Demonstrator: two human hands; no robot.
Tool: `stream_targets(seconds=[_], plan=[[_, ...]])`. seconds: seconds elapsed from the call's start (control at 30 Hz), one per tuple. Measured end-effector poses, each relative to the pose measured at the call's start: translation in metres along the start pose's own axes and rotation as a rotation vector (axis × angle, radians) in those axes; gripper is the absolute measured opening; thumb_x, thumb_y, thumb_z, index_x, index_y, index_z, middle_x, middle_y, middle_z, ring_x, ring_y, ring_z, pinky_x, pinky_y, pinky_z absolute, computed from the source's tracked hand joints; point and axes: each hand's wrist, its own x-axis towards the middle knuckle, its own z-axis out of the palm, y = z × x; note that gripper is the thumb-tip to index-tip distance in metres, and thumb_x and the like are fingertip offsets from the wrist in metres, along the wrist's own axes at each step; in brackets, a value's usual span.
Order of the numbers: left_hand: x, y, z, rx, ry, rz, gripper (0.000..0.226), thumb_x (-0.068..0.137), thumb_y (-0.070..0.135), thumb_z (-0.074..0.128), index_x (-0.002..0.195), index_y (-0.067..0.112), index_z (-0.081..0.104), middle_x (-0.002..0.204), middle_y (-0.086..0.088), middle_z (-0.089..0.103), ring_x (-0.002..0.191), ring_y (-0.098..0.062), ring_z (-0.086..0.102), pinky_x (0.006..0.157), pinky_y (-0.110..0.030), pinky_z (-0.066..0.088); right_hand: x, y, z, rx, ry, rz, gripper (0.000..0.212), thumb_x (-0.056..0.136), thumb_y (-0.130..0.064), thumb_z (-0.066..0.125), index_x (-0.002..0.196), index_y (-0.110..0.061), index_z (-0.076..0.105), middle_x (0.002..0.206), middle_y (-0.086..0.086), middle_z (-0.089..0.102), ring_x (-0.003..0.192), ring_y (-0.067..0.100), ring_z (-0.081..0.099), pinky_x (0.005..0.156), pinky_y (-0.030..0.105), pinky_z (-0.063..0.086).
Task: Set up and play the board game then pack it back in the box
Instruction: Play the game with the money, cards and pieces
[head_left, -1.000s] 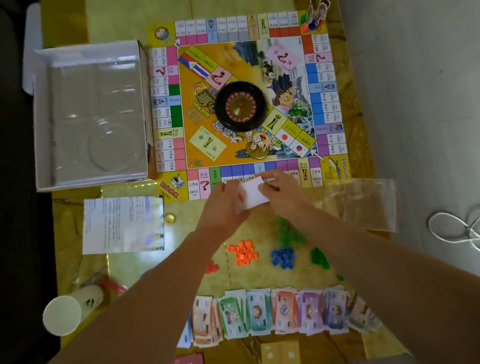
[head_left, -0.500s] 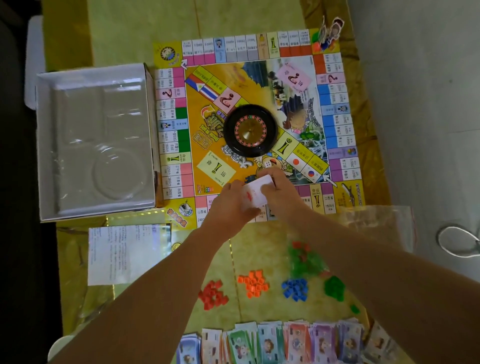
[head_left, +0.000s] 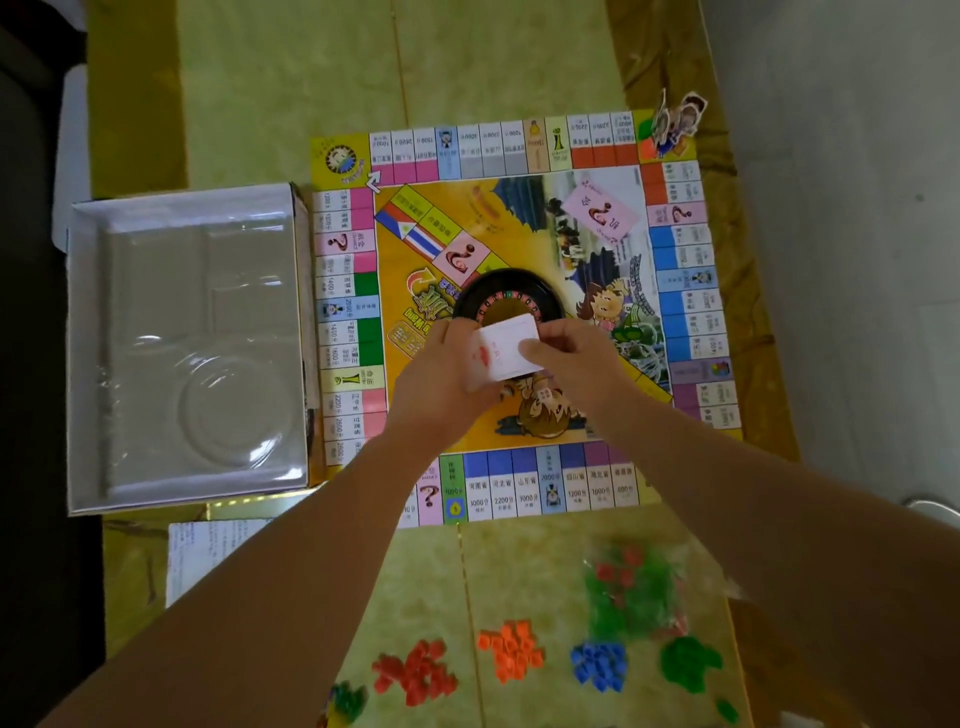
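left hand (head_left: 441, 379): curled round the near-left side of a small stack of white cards with red print (head_left: 506, 345), forearm reaching in over the board's near edge.
right hand (head_left: 571, 358): pinching the same stack from the right, thumb on top.
cards: held over the middle of the colourful square game board (head_left: 498, 156), just in front of the black round roulette wheel (head_left: 506, 296).
done: board flat, wheel centred, cardboard figure pawns (head_left: 675, 122) on the far right corner, small plastic houses (head_left: 415, 670) heaped by colour.
left: probably placing the cards, playing, then packing into the open white cardboard box (head_left: 182, 200) beside the board.
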Motion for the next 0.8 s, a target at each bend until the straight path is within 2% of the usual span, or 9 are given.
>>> stream_targets(seconds=[0.1,0.17,0.27,0.37,0.47,0.53,0.57,0.67,0.8], plan=[[0.024,-0.006,-0.005,-0.064,-0.005,-0.02,0.061,0.073,0.019,0.073,0.127,0.015,0.044,0.121,-0.004,0.048,0.098,-0.024,0.055,0.072,-0.037,0.048,0.02,-0.014,-0.004,0.015,-0.035,-0.033,0.004,0.091,-0.011,0.065,0.092,-0.014,0.063,0.078,-0.002,0.063,0.068,0.01,0.056,0.063,0.024,0.047],[0.037,-0.01,-0.009,-0.317,-0.013,-0.083,0.061,0.072,0.019,0.069,0.127,0.017,0.043,0.115,-0.002,0.052,0.096,-0.02,0.057,0.071,-0.036,0.051,0.032,-0.02,-0.007,0.044,-0.046,-0.031,0.005,0.092,-0.011,0.062,0.097,-0.011,0.064,0.078,-0.001,0.062,0.062,0.009,0.052,0.06,0.022,0.044],[0.056,-0.015,-0.015,-0.651,0.023,-0.268,0.033,0.089,0.013,0.059,0.121,0.012,0.051,0.097,-0.003,0.057,0.082,-0.017,0.054,0.058,-0.022,0.045,0.047,-0.024,-0.009,0.046,-0.036,-0.01,0.017,0.093,-0.013,0.061,0.109,-0.006,0.065,0.079,0.0,0.061,0.059,0.008,0.05,0.061,0.022,0.045],[0.071,-0.014,-0.017,-0.833,0.087,-0.433,0.016,0.092,0.017,0.054,0.097,0.003,0.06,0.078,-0.01,0.056,0.069,-0.02,0.048,0.055,-0.024,0.038,0.062,-0.03,-0.008,0.049,-0.026,-0.014,0.022,0.093,-0.014,0.061,0.113,-0.006,0.064,0.087,0.005,0.064,0.062,0.01,0.053,0.066,0.025,0.049],[0.082,-0.014,-0.016,-0.807,0.083,-0.518,0.016,0.09,0.018,0.062,0.08,0.007,0.061,0.067,-0.004,0.055,0.063,-0.018,0.048,0.06,-0.027,0.042,0.075,-0.038,-0.005,0.046,-0.032,-0.037,0.015,0.094,-0.015,0.06,0.107,-0.011,0.066,0.092,0.008,0.066,0.068,0.012,0.054,0.072,0.029,0.049],[0.09,-0.015,-0.016,-0.763,0.109,-0.499,0.008,0.088,0.017,0.066,0.08,0.015,0.064,0.071,-0.001,0.059,0.068,-0.016,0.053,0.064,-0.027,0.046,0.084,-0.046,-0.005,0.051,-0.02,-0.066,0.015,0.094,-0.012,0.059,0.107,-0.011,0.067,0.095,0.009,0.066,0.071,0.013,0.054,0.07,0.028,0.047],[0.095,-0.017,-0.016,-0.717,0.139,-0.48,0.003,0.086,0.018,0.068,0.084,0.018,0.066,0.077,0.001,0.064,0.074,-0.017,0.057,0.069,-0.029,0.048,0.089,-0.05,-0.005,0.06,-0.003,-0.072,0.015,0.094,-0.011,0.059,0.106,-0.01,0.067,0.096,0.01,0.066,0.072,0.014,0.054,0.068,0.027,0.047],[0.108,-0.019,-0.015,-0.394,0.199,-0.453,0.02,0.087,0.023,0.066,0.106,0.017,0.067,0.105,0.002,0.067,0.095,-0.016,0.06,0.078,-0.029,0.046,0.105,-0.057,-0.009,0.065,0.069,-0.055,0.016,0.093,-0.012,0.06,0.107,-0.008,0.067,0.096,0.008,0.065,0.072,0.013,0.055,0.065,0.022,0.046],[0.118,-0.02,-0.014,-0.441,0.117,-0.532,0.031,0.094,0.025,0.055,0.122,0.013,0.059,0.113,-0.003,0.063,0.1,-0.025,0.058,0.078,-0.032,0.044,0.12,-0.056,-0.008,-0.013,0.083,-0.042,0.023,0.092,-0.016,0.062,0.113,-0.007,0.067,0.1,0.004,0.068,0.074,0.011,0.058,0.065,0.02,0.046]])
